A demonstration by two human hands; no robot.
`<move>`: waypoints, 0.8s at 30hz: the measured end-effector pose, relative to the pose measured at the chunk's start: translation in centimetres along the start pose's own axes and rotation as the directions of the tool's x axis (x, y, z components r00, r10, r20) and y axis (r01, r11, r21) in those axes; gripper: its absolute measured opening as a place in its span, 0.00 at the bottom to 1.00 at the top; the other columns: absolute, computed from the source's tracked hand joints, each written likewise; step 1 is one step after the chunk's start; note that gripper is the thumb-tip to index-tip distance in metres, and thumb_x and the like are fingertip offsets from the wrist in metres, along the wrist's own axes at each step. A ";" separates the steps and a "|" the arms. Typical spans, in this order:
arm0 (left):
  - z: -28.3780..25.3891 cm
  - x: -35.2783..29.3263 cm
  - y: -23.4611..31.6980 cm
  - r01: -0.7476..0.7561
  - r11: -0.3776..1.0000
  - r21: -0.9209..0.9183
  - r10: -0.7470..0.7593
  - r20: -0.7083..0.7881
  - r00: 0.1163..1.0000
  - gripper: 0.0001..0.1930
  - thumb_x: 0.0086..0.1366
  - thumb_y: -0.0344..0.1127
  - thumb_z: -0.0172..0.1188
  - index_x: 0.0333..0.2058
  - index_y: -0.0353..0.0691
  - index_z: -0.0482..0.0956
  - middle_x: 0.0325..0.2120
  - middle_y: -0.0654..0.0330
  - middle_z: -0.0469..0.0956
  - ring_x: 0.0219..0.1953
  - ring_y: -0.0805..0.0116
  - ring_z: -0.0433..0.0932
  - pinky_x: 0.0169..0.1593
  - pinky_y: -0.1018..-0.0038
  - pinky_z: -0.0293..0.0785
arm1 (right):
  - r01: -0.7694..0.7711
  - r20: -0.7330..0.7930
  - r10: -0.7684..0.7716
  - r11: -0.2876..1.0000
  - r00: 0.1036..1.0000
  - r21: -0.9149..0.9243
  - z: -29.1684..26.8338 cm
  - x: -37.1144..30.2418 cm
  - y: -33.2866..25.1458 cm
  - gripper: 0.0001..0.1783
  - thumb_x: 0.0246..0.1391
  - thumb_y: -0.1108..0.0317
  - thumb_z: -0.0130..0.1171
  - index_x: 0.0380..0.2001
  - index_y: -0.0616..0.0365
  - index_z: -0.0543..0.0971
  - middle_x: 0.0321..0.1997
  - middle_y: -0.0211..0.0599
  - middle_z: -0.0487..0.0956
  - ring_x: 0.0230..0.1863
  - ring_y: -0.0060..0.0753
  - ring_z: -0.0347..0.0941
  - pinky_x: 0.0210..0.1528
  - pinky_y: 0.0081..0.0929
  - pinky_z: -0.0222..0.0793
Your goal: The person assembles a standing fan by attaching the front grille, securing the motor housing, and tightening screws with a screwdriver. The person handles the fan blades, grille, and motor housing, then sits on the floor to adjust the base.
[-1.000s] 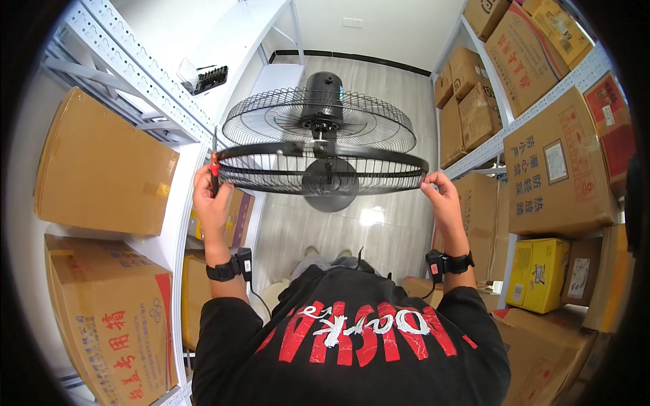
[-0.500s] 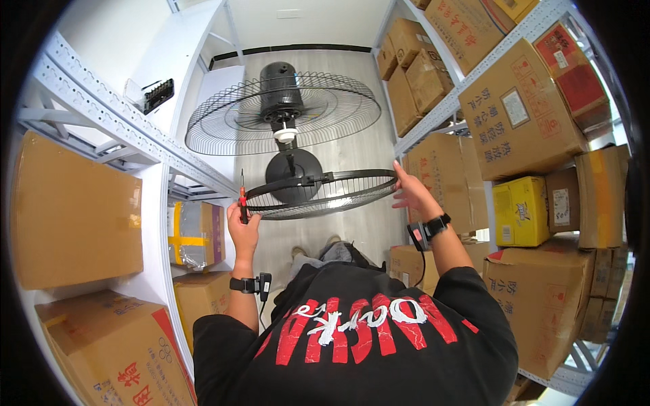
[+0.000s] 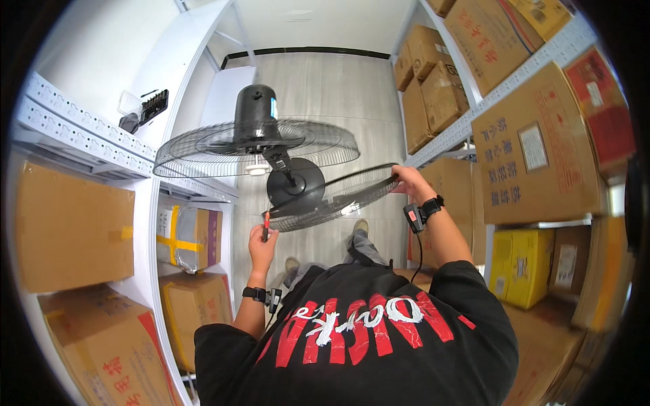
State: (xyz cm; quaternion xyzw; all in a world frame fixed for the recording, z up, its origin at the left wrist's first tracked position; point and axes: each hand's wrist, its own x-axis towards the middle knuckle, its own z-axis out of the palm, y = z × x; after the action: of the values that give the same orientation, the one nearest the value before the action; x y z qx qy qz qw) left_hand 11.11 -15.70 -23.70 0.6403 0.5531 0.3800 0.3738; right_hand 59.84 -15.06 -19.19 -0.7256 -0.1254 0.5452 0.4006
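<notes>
My left hand (image 3: 262,245) is closed around a screwdriver (image 3: 266,227) with a red and black handle, its tip pointing up. The hand is right at the left end of a round black wire fan grille (image 3: 325,211); whether its fingers also touch the rim, I cannot tell. My right hand (image 3: 410,183) grips the grille's right rim, which sits higher than the left. Beyond the grille stands a black pedestal fan with a motor housing (image 3: 255,111), a rear wire grille (image 3: 325,139) and a round base (image 3: 298,186). A white round nut (image 3: 256,170) shows at the fan's centre.
Shelves with cardboard boxes line both sides, including a large box (image 3: 535,145) on the right and another (image 3: 74,227) on the left. A yellow box (image 3: 520,267) sits lower right. A black bit set (image 3: 154,106) lies on the left shelf (image 3: 177,74).
The loose grille has tilted, its left end now lower and its right end raised. My left hand has moved right with the screwdriver. The view has shifted, and the fan appears further left.
</notes>
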 end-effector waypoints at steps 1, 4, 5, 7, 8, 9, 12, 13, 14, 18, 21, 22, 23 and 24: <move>1.3 -0.2 0.1 0.079 0.997 -0.010 -0.079 0.031 0.996 0.09 0.59 0.30 0.66 0.34 0.33 0.78 0.38 0.58 0.74 0.35 0.69 0.72 0.36 0.75 0.69 | 0.026 -0.013 -0.027 0.999 1.000 -0.046 -0.3 0.6 -1.6 0.14 0.47 0.68 0.58 0.32 0.70 0.74 0.29 0.42 0.72 0.27 0.44 0.76 0.26 0.43 0.82; 5.3 -1.0 1.2 0.274 0.939 -0.207 -0.246 0.152 0.957 0.08 0.62 0.32 0.64 0.37 0.33 0.80 0.31 0.64 0.74 0.30 0.76 0.70 0.32 0.77 0.67 | 0.090 -0.023 -0.098 0.970 0.995 -0.227 0.6 2.4 -5.0 0.13 0.44 0.71 0.60 0.32 0.72 0.76 0.30 0.42 0.76 0.29 0.44 0.78 0.26 0.41 0.81; 6.2 -0.9 2.5 0.381 0.898 -0.221 -0.340 0.202 0.918 0.09 0.62 0.33 0.63 0.37 0.34 0.80 0.29 0.66 0.73 0.28 0.78 0.69 0.30 0.78 0.65 | 0.189 -0.009 -0.198 0.950 0.980 -0.247 0.8 1.9 -6.6 0.15 0.43 0.74 0.58 0.34 0.74 0.71 0.25 0.44 0.75 0.21 0.40 0.77 0.20 0.36 0.79; 7.4 -0.1 5.0 0.567 0.789 -0.237 -0.491 0.310 0.814 0.09 0.63 0.33 0.63 0.38 0.34 0.81 0.25 0.70 0.71 0.25 0.82 0.66 0.28 0.80 0.62 | 0.248 -0.064 -0.304 0.867 0.951 -0.433 -0.3 4.6 -6.9 0.18 0.43 0.71 0.59 0.36 0.74 0.71 0.28 0.48 0.78 0.22 0.41 0.79 0.24 0.35 0.79; 7.5 -0.3 4.8 0.544 0.802 -0.247 -0.495 0.237 0.836 0.09 0.63 0.35 0.63 0.37 0.37 0.80 0.20 0.74 0.66 0.19 0.85 0.61 0.23 0.82 0.57 | 0.274 -0.058 -0.357 0.804 0.932 -0.528 -0.4 5.6 -8.2 0.19 0.43 0.70 0.59 0.37 0.73 0.71 0.29 0.49 0.79 0.23 0.41 0.79 0.26 0.35 0.79; 7.2 -0.9 4.1 0.590 0.764 -0.260 -0.566 0.167 0.807 0.08 0.63 0.36 0.62 0.37 0.37 0.80 0.19 0.74 0.66 0.19 0.84 0.61 0.22 0.81 0.56 | 0.297 -0.047 -0.409 0.732 0.911 -0.614 -0.6 6.5 -9.5 0.19 0.43 0.68 0.59 0.37 0.72 0.72 0.30 0.50 0.79 0.23 0.41 0.80 0.27 0.34 0.79; 6.1 -1.9 1.4 0.665 0.666 -0.339 -0.707 -0.002 0.707 0.07 0.62 0.37 0.62 0.33 0.40 0.78 0.16 0.74 0.63 0.16 0.83 0.59 0.20 0.80 0.54 | 0.277 -0.040 -0.456 0.605 0.889 -0.746 -1.6 10.1 -13.6 0.24 0.43 0.63 0.61 0.41 0.70 0.73 0.38 0.57 0.80 0.38 0.51 0.80 0.43 0.40 0.75; 6.2 -2.1 1.0 0.659 0.642 -0.393 -0.731 -0.054 0.680 0.07 0.62 0.36 0.63 0.31 0.41 0.77 0.16 0.73 0.63 0.16 0.83 0.59 0.19 0.80 0.53 | 0.261 -0.039 -0.457 0.574 0.889 -0.776 -1.9 11.3 -15.1 0.25 0.43 0.61 0.62 0.42 0.69 0.73 0.41 0.59 0.80 0.45 0.56 0.79 0.50 0.42 0.73; 6.5 -2.3 0.6 0.650 0.612 -0.451 -0.758 -0.098 0.645 0.07 0.61 0.36 0.63 0.29 0.42 0.76 0.15 0.73 0.62 0.15 0.82 0.58 0.19 0.80 0.52 | 0.250 -0.042 -0.458 0.555 0.888 -0.793 -2.1 12.1 -16.5 0.26 0.44 0.60 0.62 0.43 0.68 0.73 0.43 0.60 0.80 0.46 0.57 0.78 0.51 0.43 0.73; 8.8 -1.2 -1.1 0.587 0.526 -0.616 -0.824 -0.196 0.532 0.08 0.61 0.34 0.62 0.26 0.43 0.73 0.14 0.71 0.62 0.15 0.81 0.60 0.18 0.79 0.52 | 0.224 -0.047 -0.477 0.496 0.878 -0.839 -2.3 14.7 -23.0 0.29 0.45 0.59 0.61 0.47 0.68 0.71 0.48 0.61 0.78 0.51 0.59 0.75 0.54 0.45 0.70; 11.5 -0.1 -1.3 0.554 0.466 -0.690 -0.855 -0.191 0.482 0.08 0.61 0.35 0.62 0.26 0.43 0.73 0.14 0.71 0.62 0.15 0.81 0.60 0.18 0.79 0.51 | 0.270 -0.022 -0.616 0.376 0.787 -0.886 -2.5 18.3 -26.2 0.28 0.45 0.59 0.59 0.46 0.68 0.72 0.47 0.61 0.78 0.52 0.61 0.75 0.55 0.45 0.70; 13.2 0.3 -1.7 0.548 0.482 -0.684 -0.852 -0.220 0.474 0.08 0.61 0.34 0.62 0.26 0.44 0.72 0.14 0.71 0.62 0.14 0.81 0.59 0.17 0.79 0.51 | 0.256 -0.031 -0.550 0.438 0.835 -0.862 -2.9 19.8 -28.0 0.26 0.45 0.59 0.57 0.45 0.68 0.72 0.47 0.62 0.78 0.52 0.61 0.74 0.55 0.46 0.69; 14.1 0.0 -2.4 0.523 0.604 -0.602 -0.777 -0.298 0.555 0.09 0.61 0.35 0.62 0.25 0.44 0.72 0.14 0.71 0.62 0.14 0.81 0.59 0.17 0.79 0.51 | 0.285 -0.018 -0.559 0.450 0.829 -0.846 -2.1 20.6 -29.2 0.24 0.46 0.61 0.56 0.43 0.68 0.72 0.45 0.62 0.79 0.49 0.62 0.75 0.54 0.46 0.70; 15.0 -0.4 -2.9 0.487 0.712 -0.506 -0.688 -0.364 0.628 0.09 0.61 0.35 0.62 0.25 0.45 0.71 0.14 0.71 0.62 0.14 0.81 0.59 0.17 0.80 0.51 | 0.305 0.005 -0.537 0.470 0.843 -0.828 -1.3 21.5 -30.4 0.23 0.46 0.61 0.55 0.42 0.68 0.72 0.43 0.62 0.79 0.46 0.61 0.77 0.51 0.46 0.71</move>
State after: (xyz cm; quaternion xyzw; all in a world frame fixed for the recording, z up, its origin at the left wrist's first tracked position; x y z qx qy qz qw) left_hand 23.33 -16.70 -32.85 0.2088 0.7346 0.4888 0.4217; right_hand 76.80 17.36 -12.07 -0.8349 -0.4805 0.2125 0.1639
